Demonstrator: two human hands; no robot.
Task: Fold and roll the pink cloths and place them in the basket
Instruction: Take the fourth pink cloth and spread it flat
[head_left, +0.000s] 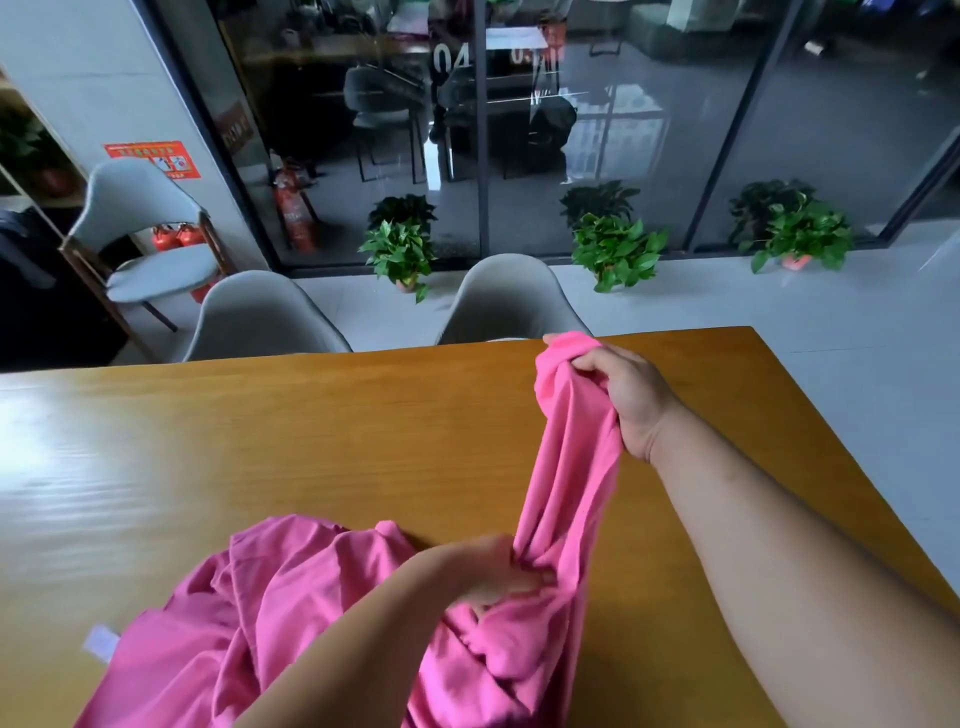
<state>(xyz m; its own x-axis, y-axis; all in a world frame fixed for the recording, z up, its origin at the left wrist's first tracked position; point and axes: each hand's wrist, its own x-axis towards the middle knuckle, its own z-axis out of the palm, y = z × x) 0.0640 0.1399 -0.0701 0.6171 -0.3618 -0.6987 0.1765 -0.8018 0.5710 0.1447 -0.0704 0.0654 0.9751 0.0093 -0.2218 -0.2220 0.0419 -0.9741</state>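
A pink cloth (291, 613) lies crumpled on the near part of the wooden table (260, 441), with a white tag at its left edge. My right hand (623, 395) grips one bunched end of the cloth and holds it up over the table's far right part, so a strip of fabric stretches down toward me. My left hand (488, 571) grips that same strip lower down, close to the tabletop. No basket is in view.
Two grey chairs (260, 322) (511, 301) stand at the table's far edge, a third (150, 234) at the back left. Potted plants (402, 249) line a glass wall behind. The table's right edge runs diagonally near my right forearm.
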